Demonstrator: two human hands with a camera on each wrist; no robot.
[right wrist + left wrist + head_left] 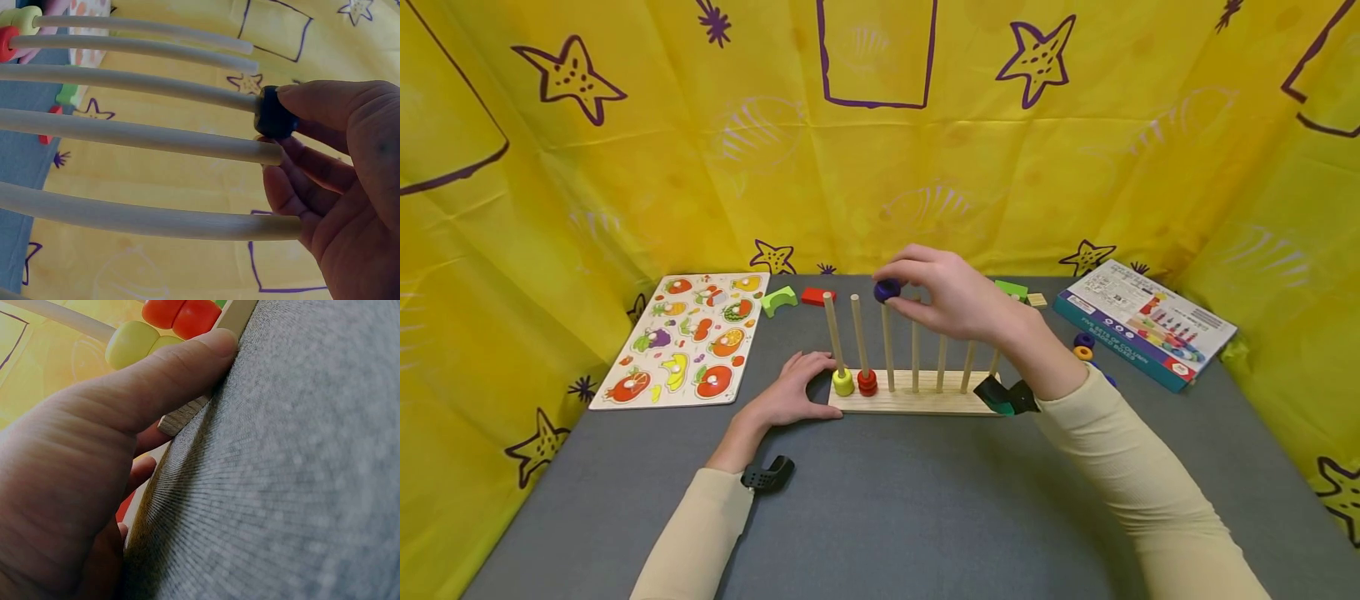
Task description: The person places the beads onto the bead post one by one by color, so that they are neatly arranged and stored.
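Observation:
A wooden base [917, 403] with several upright pegs stands mid-table. A yellow-green bead [843, 382] sits low on the first peg and red beads [867, 382] on the second. My right hand [951, 296] pinches a dark blue bead [887, 289] at the tip of the third peg [888, 350]; in the right wrist view the blue bead [274, 113] caps that peg's end. My left hand [793, 392] rests against the base's left end, thumb [169, 375] along the wooden edge [187, 415], holding nothing.
A fruit puzzle board [688, 337] lies at the left. A green arch block [778, 300] and a red block [817, 296] lie behind the pegs. A toy box [1142, 321] and loose beads [1083, 346] sit at the right. Yellow cloth walls surround the grey table [880, 508].

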